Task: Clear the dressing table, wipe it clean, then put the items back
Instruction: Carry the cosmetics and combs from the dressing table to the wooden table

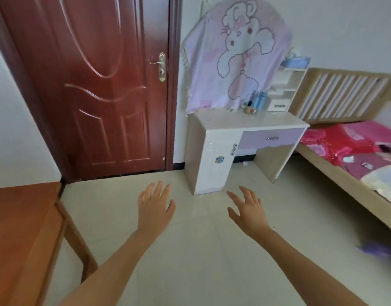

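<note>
Dressing table (223,124) (boxy, glossy white) sits beyond left hand (154,206), right hand (248,209), fingers (159,188) splayed.

This is looking like a home bedroom: a pale wooden slatted bed (344,188) carrying red and pink bedding (344,138) is standing right, a white-and-lilac dressing bench (229,120) holding blue cosmetic bottles (259,99) is standing far, beside a reddish-brown panelled wooden door (106,85).

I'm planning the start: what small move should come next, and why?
Probably step toward the dressing table: the left hand and right hand are open and empty above the floor, short of the blue bottles on its top.
</note>
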A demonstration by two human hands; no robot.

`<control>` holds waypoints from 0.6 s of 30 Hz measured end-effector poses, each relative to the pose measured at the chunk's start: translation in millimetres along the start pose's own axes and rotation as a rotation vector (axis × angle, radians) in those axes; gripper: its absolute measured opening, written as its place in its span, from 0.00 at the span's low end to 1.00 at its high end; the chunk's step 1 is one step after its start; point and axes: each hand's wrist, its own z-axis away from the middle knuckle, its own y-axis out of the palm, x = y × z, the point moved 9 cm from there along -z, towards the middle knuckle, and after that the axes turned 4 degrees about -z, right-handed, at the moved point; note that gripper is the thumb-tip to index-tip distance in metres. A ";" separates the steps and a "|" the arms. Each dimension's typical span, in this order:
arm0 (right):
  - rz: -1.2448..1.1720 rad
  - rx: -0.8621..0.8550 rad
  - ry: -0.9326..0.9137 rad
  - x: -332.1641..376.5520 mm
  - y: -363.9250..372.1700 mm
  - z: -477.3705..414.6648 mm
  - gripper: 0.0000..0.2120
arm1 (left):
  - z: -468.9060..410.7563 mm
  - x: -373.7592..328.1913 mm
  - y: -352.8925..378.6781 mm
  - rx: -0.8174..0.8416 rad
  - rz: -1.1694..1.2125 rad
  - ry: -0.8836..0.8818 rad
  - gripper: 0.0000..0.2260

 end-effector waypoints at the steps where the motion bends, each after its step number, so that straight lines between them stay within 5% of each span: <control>1: 0.008 -0.006 0.009 -24.6 -4.6 8.1 0.26 | -0.7 -24.2 5.4 -0.025 0.016 0.018 0.22; 9: -0.107 -0.129 -0.021 -176.8 -44.3 43.8 0.23 | -5.0 -179.9 31.1 -0.142 0.162 0.075 0.18; 18: -0.148 -0.238 -0.042 -256.4 -65.9 11.9 0.21 | -56.5 -251.1 30.2 -0.180 0.158 0.094 0.33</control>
